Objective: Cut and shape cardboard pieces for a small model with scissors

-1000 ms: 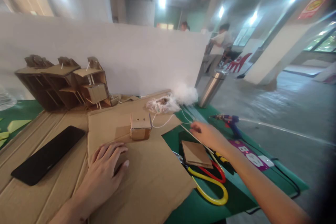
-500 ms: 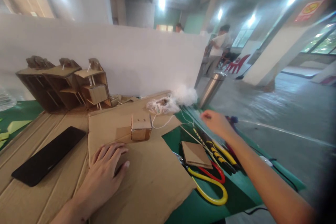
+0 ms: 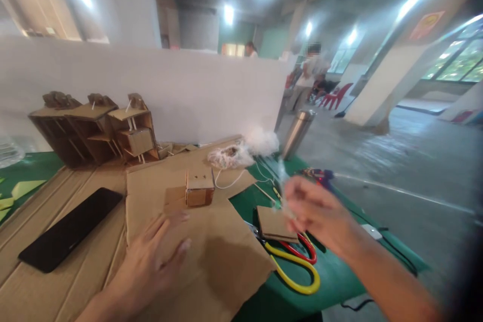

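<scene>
Pinching a blurred clear strip (image 3: 282, 173): right hand (image 3: 320, 216), raised, scissors (image 3: 316, 279) at 7 o'clock. Left hand (image 3: 145, 259) loosely spread, small cardboard box (image 3: 199, 196) at 1.

Readable text: none | red-and-yellow rectangular paper sign (image 3: 427, 25) on pale, broad concrete pillar (image 3: 392, 78): lettering blurred, wording and symbol cannot be made out

thin clear plastic (image 3: 282, 172), blurred, held aloft; brown cardboard sheet (image 3: 226, 234), flat on green table (image 3: 335, 274)
</scene>
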